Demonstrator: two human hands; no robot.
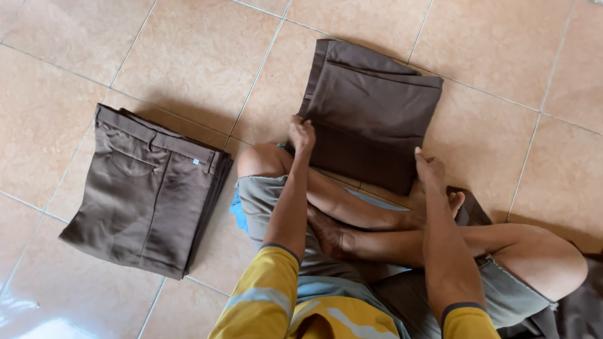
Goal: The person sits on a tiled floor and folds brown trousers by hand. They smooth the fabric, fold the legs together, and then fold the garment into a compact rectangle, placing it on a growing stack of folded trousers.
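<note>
Yellow sleeves with dark cuffs sit closest to the lens, above crossed bare legs on the tiled floor (188, 63). Just past the knees lies a folded pair of dark brown trousers (370, 107). The left hand (301, 134) pinches its near left corner, fingers closed on the cloth; the right hand (429, 168) grips the near right corner the same way. To do this fold well, I judge both corners should be kept level and pulled evenly taut, so that the edges line up (a skewed pull would wrinkle the panel). Well apart on the left, a stack of folded brown trousers (147, 191) rests on the floor.
</note>
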